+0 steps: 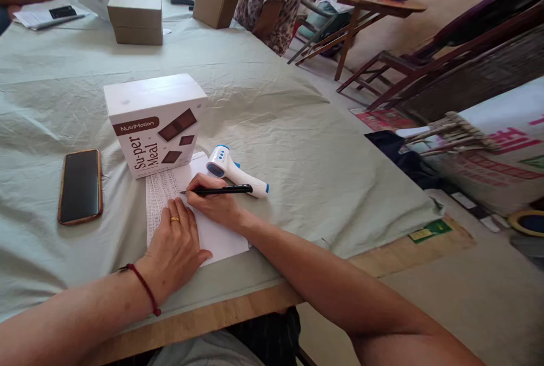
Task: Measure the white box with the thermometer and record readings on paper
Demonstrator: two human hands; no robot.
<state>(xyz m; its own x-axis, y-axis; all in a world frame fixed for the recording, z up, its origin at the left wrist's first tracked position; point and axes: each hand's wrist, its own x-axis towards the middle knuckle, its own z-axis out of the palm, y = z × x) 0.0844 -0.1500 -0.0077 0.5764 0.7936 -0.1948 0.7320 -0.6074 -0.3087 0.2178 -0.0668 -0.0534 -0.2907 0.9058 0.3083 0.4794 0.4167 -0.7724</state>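
The right hand (215, 203) is grasping a pen (227, 189), whose tip is pointing at handwritten lines on the paper (225, 244). The left hand (175, 244) is lying flat and released, pressing on the paper. The paper is resting on the cloth-covered surface (340, 167); a white box (148, 97) is standing at its far edge. A thermometer (242, 175) is lying just beyond the right hand, while a phone (80, 186) is lying left of the box.
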